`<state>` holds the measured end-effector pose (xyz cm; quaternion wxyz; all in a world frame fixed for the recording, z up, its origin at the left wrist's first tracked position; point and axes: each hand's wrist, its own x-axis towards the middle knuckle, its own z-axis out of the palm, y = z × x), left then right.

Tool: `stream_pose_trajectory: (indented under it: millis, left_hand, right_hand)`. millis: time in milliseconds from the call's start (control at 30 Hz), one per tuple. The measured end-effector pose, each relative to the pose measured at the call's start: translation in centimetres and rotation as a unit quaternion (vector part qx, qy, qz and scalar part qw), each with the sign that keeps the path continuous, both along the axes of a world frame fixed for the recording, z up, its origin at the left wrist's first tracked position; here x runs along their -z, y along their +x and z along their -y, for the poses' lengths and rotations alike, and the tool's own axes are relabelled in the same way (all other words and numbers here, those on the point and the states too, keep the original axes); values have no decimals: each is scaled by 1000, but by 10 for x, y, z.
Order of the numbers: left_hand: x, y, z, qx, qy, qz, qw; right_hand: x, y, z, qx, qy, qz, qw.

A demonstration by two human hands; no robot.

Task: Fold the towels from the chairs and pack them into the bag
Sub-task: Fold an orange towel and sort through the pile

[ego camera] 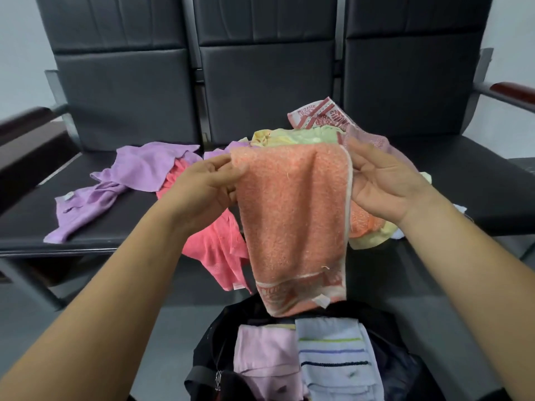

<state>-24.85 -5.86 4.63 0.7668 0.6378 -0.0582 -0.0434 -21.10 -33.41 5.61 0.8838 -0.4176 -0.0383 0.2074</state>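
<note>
So the biggest thing here is a row of black padded chairs [260,82] stretching across the whole view, with loose towels lying all over the seats. Right below, at the near edge, a black fabric bag [208,357] is sitting open on the floor.

Both hands are holding up an orange terry towel [292,221] in front of the middle seat. It's hanging lengthwise, and its bordered bottom end is dangling just above the bag's opening. The left hand [202,186] is pinching the top left corner between thumb and fingers [223,166]. The right hand [385,183] is gripping the top right edge, its fingers [359,157] lying close together along the hem (the thumb is hiding behind the cloth, so can't say exactly how it's sitting).

On the left seat a crumpled lilac towel [136,169] is sprawling out, and a coral-pink towel [214,250] is spilling from under it over the seat's front edge. Behind the orange one, a heap is piling up: a pale green-and-yellow towel [304,136] with a red-and-white patterned towel [318,114] poking out at the back.

Inside the bag, a folded pale pink towel [260,351] and a folded light blue striped towel [333,351] are lying side by side, touching.
</note>
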Motion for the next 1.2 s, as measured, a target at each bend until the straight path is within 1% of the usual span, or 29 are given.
stream_pose_trajectory:
  millis: [33, 67, 167, 233, 300, 367, 400, 433, 500, 567, 600, 667, 767, 833, 933, 1067, 1133, 1200]
  left_hand:
    - [1, 0, -2, 4, -3, 9, 1000]
    - [3, 1, -3, -11, 21, 19, 1000]
    - [8, -1, 1, -82, 175, 64, 979]
    - [9, -2, 3, -109, 212, 65, 969]
    - [9, 1, 4, -130, 230, 59, 963]
    - [9, 2, 6, -140, 221, 34, 965]
    - [8, 2, 7, -129, 192, 19, 973]
    - [6, 1, 8, -112, 147, 7, 983]
    - [3, -1, 8, -69, 58, -9, 996]
    - [1, -4, 6, -35, 24, -3, 999]
    - [1, -3, 5, -31, 19, 7, 999]
    - [3, -4, 4, -53, 43, 28, 997]
    - [6, -5, 4, -111, 138, 53, 983]
    - [6, -7, 7, -133, 168, 56, 975]
    - [6, -8, 9, -146, 148, 56, 977]
    - [6, -8, 8, -173, 150, 89, 969]
    - [6, -8, 8, -189, 155, 105, 964]
    - [6, -8, 7, -197, 153, 128, 960]
  right_hand:
    - [0, 0, 2, -4, -1, 10, 1000]
    - [0, 1, 2, -6, -27, 21, 999]
    - [5, 4, 3, 4, -158, 57, 986]
    - [10, 5, 4, 30, -233, 82, 968]
    - [11, 6, 4, 54, -254, 88, 962]
    - [10, 6, 2, 59, -246, 79, 964]
    - [9, 6, 1, 58, -231, 67, 969]
    - [9, 6, 1, 53, -204, 51, 976]
    - [8, 4, 2, 35, -121, 22, 992]
    - [6, 3, 6, 12, -39, 25, 999]
    - [5, 4, 8, 5, -25, 38, 999]
    - [4, 5, 9, 9, -66, 64, 996]
    - [7, 6, 8, 42, -172, 90, 980]
    - [9, 6, 6, 63, -213, 99, 970]
    - [10, 6, 4, 90, -210, 103, 968]
    - [12, 6, 1, 146, -212, 118, 959]
    - [13, 6, 1, 182, -247, 139, 942]
    - [13, 5, 1, 214, -289, 176, 916]
